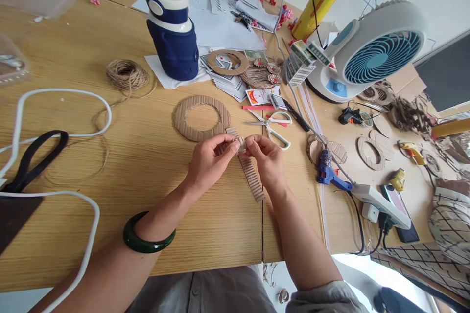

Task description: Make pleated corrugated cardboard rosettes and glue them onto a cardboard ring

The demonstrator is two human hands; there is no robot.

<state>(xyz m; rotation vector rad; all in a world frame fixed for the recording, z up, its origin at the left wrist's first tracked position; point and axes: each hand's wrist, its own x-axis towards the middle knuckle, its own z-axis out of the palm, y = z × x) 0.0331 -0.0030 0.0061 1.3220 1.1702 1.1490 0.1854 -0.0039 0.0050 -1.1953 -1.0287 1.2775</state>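
The bare left hand and bare right hand pinch a small tan piece of ridged cardboard above a long, ridged tan cardboard strip on the pale wooden table. A flat brown cardboard ring lies just beyond the left hand, while open white-handled scissors lie beyond the right. Farther right are a blue glue gun and, beyond it, a round white-and-blue fan; a loose coil of brown twine sits far left beside a navy-and-white bottle.

craft workshop: blue glue gun, scissors, twine coil, cardboard ring
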